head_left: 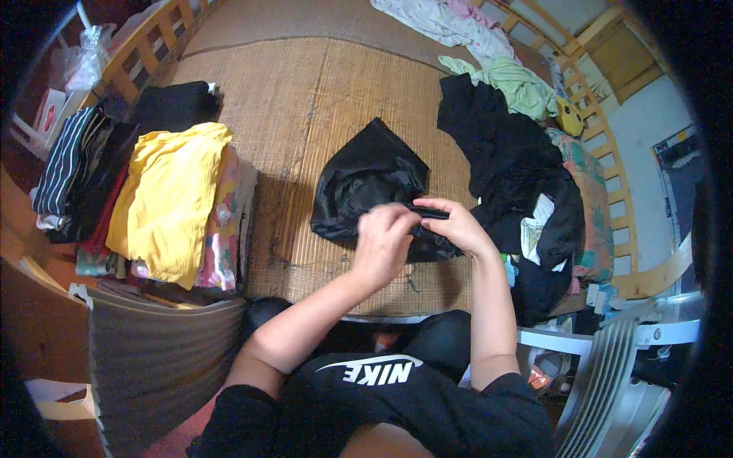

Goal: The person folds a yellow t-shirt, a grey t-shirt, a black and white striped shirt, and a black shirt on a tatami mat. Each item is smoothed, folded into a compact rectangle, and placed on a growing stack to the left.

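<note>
A black, slightly shiny piece of clothing lies partly folded on the woven mat, with one corner pointing away from me. Its exact kind is not clear. At its near right edge, my right hand pinches a narrow fold of the fabric between thumb and fingers. Close beside it, my left hand is closed on the same edge, its fingers bent and a little blurred. The two hands nearly meet. Part of the garment's near edge is hidden beneath them.
Folded clothes stand at the left, including a yellow garment, striped cloth and black cloth. Loose black clothes heap at the right, near a green cloth and a yellow plush toy. Wooden rails border the mat.
</note>
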Action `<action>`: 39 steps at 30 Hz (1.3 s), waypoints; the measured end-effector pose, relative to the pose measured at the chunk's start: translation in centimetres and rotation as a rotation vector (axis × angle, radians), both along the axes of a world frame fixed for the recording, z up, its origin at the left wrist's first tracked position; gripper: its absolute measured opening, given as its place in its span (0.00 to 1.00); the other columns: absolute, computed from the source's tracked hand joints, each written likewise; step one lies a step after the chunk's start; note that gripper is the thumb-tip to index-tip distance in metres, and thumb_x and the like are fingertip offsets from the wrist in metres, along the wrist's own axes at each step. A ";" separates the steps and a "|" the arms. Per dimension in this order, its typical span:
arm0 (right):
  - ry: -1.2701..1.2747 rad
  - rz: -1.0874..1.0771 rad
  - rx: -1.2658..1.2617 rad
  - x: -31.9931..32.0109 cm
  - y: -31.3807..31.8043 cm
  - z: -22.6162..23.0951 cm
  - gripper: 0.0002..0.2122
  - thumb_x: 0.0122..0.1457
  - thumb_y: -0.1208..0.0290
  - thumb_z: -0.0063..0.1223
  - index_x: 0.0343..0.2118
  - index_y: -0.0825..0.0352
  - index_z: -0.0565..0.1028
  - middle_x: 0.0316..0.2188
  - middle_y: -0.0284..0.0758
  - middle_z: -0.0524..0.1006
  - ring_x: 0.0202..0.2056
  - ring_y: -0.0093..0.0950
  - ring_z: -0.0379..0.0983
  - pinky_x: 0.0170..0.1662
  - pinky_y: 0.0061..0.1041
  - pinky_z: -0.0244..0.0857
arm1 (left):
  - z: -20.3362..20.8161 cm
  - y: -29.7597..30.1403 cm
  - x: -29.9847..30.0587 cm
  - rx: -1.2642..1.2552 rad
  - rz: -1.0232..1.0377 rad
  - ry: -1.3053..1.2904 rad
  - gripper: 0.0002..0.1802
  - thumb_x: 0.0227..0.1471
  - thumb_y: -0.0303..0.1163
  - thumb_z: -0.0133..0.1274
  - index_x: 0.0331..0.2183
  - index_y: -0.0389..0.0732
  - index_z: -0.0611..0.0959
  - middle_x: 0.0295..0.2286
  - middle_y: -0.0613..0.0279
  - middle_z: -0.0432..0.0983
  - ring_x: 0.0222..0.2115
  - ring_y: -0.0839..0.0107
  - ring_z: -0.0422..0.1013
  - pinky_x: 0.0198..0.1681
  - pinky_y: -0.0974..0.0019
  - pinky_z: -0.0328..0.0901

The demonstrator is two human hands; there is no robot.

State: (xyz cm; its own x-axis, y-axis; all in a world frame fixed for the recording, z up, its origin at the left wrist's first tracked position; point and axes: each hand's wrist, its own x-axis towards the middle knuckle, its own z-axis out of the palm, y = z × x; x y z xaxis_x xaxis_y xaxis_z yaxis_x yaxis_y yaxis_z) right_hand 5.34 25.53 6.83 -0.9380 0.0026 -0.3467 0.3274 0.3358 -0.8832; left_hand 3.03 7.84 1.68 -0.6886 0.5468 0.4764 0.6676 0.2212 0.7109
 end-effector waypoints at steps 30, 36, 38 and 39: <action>1.172 -0.504 1.166 -16.7 8.8 20.5 0.17 0.49 0.81 0.35 0.40 0.61 0.72 0.36 0.43 0.73 0.40 0.41 0.69 0.42 0.36 0.63 | 25.0 0.9 -25.2 -0.179 0.577 0.896 0.12 0.42 0.22 0.44 0.35 0.41 0.70 0.32 0.48 0.69 0.31 0.49 0.69 0.32 0.54 0.66; 1.020 -0.276 1.244 -11.4 7.1 8.8 0.13 0.53 0.74 0.37 0.39 0.60 0.73 0.37 0.37 0.74 0.38 0.37 0.70 0.39 0.33 0.66 | 12.9 -1.9 -20.6 -0.267 0.511 0.610 0.06 0.44 0.23 0.43 0.30 0.42 0.68 0.28 0.49 0.66 0.27 0.49 0.69 0.27 0.52 0.65; 0.734 -0.152 1.340 -8.9 6.2 3.4 0.17 0.51 0.74 0.36 0.46 0.62 0.66 0.41 0.35 0.71 0.38 0.34 0.68 0.34 0.31 0.68 | 7.1 -2.5 -18.1 -0.334 0.494 0.510 0.07 0.44 0.22 0.42 0.31 0.40 0.69 0.29 0.50 0.67 0.28 0.50 0.69 0.28 0.53 0.65; 0.798 -0.129 1.351 -7.4 6.2 -0.3 0.17 0.51 0.75 0.37 0.46 0.62 0.66 0.41 0.39 0.71 0.37 0.35 0.69 0.33 0.32 0.68 | 4.7 -2.7 -16.3 -0.442 0.462 0.370 0.07 0.45 0.21 0.40 0.30 0.40 0.69 0.29 0.49 0.66 0.28 0.51 0.69 0.28 0.53 0.65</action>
